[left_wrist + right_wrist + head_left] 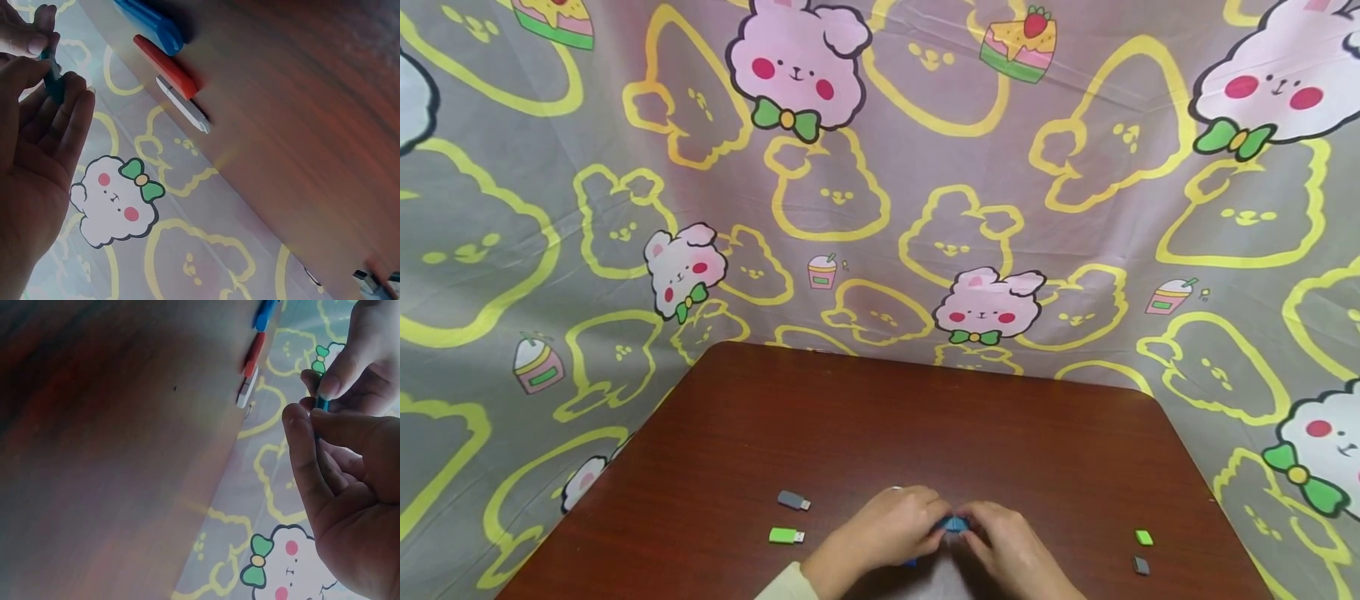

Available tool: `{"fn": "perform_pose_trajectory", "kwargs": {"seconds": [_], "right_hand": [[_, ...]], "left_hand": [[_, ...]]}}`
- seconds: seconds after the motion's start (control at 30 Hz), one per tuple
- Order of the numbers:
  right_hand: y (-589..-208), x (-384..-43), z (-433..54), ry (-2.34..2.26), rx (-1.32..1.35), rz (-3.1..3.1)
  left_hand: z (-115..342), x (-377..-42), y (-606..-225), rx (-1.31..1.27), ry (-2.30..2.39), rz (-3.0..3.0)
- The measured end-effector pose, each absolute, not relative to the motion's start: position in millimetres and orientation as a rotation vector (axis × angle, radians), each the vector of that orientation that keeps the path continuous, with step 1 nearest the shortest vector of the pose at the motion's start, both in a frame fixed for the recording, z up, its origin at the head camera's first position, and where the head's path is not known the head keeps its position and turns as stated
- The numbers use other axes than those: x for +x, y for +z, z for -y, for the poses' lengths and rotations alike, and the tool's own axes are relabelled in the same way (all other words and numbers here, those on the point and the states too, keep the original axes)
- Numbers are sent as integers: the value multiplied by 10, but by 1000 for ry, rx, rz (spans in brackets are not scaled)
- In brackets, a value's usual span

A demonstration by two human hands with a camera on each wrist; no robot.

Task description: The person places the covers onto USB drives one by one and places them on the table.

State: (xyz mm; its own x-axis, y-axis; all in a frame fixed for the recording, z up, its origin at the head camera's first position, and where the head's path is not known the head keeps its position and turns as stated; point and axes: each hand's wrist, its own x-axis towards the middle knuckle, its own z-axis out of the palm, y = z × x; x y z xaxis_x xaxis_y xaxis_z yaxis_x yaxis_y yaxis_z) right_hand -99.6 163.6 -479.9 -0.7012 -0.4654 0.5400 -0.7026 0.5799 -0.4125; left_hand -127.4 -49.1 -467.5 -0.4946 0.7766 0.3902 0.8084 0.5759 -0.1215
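Note:
Close together above the table, my left hand [891, 525] and right hand [1011, 546] both pinch a small teal-blue USB stick [955, 523]. Fingertips cover most of it; whether its cap is on I cannot tell. In the left wrist view, a strip of the teal stick [55, 87] shows between the thumb and fingers of my left hand [44, 137], with my right hand [19, 34] at its far end. From the right wrist view, my right hand [350, 469] holds the near end and my left hand [369, 356] the other.
Left of the hands lie a grey USB stick [792, 500] and a green one [784, 536], metal plugs bare. A green cap [1143, 537] and a grey cap [1140, 566] lie far right. Blue [153, 28], red [167, 67] and white [182, 103] slim pieces lie near the table edge.

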Motion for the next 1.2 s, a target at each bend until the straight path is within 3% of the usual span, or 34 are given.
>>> {"fn": "perform_pose_trajectory", "kwargs": {"seconds": [1.2], "right_hand": [[-4707, -1016, -1614, 747, 787, 2590]], "left_hand": [[409, -1274, -4671, -1245, -208, 2508]]}}
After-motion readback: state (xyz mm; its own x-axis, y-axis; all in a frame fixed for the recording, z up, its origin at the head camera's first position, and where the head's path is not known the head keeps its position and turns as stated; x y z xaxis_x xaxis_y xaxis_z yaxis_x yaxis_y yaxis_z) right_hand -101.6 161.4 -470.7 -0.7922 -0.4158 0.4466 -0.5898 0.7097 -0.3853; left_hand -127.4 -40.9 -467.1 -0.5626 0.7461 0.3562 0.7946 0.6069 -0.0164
